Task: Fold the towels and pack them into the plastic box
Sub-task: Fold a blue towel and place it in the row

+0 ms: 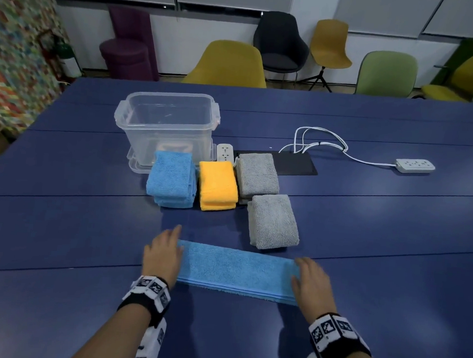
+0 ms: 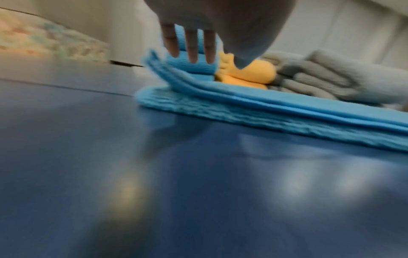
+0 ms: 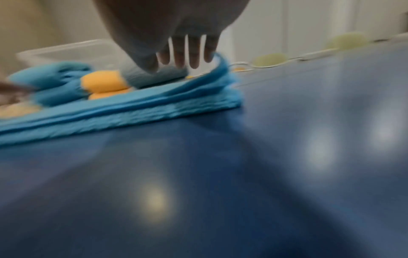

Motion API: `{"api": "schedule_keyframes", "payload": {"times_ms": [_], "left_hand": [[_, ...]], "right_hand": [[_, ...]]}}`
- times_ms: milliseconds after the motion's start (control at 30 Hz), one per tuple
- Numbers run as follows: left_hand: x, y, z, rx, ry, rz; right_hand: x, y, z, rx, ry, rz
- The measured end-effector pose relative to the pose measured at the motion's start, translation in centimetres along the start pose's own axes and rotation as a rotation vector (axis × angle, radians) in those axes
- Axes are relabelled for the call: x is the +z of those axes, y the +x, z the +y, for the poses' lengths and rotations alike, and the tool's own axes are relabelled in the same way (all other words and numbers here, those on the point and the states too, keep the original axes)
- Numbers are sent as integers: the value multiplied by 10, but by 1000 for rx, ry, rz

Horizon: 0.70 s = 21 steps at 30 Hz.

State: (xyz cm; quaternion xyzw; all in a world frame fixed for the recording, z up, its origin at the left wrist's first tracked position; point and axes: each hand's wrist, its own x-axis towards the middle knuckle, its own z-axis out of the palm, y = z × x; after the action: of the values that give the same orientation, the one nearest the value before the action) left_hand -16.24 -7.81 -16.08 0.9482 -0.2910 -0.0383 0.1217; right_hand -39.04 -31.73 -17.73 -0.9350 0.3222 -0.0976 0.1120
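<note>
A blue towel (image 1: 235,270), folded into a long flat strip, lies across the near part of the blue table (image 1: 61,223). My left hand (image 1: 164,254) rests on its left end and my right hand (image 1: 311,277) on its right end. In the left wrist view the fingers (image 2: 192,47) are straight and the towel's (image 2: 243,108) top layers curl up beside them. The right wrist view shows straight fingers (image 3: 189,52) beside a raised towel (image 3: 132,111) end. Further back stands an open clear plastic box (image 1: 167,119), with a folded blue stack (image 1: 171,179), a yellow stack (image 1: 218,186) and two grey towels (image 1: 256,177) (image 1: 273,221) before it.
The box stands on what looks like its lid (image 1: 136,164). A white socket block (image 1: 225,153) and a black pad (image 1: 294,163) lie behind the folded towels. A white cable (image 1: 320,142) runs to a power strip (image 1: 414,165) at the right. Chairs (image 1: 225,64) line the far edge.
</note>
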Motion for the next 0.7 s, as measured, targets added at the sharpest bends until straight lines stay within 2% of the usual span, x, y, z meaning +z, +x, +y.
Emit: {"api": "schedule_keyframes", "payload": {"times_ms": [67, 100, 133, 200, 267, 300, 367, 467, 500, 600, 633, 700], "left_hand": [[14, -4, 18, 291, 85, -104], [25, -7, 24, 361, 128, -219], [38, -9, 27, 366, 190, -300], [49, -13, 25, 294, 238, -367], [44, -12, 13, 224, 199, -437], [43, -6, 3, 213, 152, -391], [36, 1, -14, 126, 115, -418], [23, 5, -32, -7, 182, -420], [18, 3, -35, -49, 169, -401], [8, -4, -33, -90, 90, -212], [6, -5, -32, -142, 26, -187], [6, -3, -34, -304, -190, -221]], "right_hand": [[17, -2, -11, -140, -76, -142], [26, -4, -13, -153, -130, -202], [31, -6, -11, -132, -171, -241], [37, -11, 4, -134, -201, -295], [36, -12, 18, -151, -209, -262], [33, -13, 22, -141, -221, -271], [30, -12, 29, -82, -218, -348], [29, -7, 31, -46, -185, -424], [29, -5, 31, -87, -202, -408], [30, 8, 30, -178, -324, -285], [26, 15, 24, -197, -355, -231], [6, 24, -7, -253, -342, -172]]}}
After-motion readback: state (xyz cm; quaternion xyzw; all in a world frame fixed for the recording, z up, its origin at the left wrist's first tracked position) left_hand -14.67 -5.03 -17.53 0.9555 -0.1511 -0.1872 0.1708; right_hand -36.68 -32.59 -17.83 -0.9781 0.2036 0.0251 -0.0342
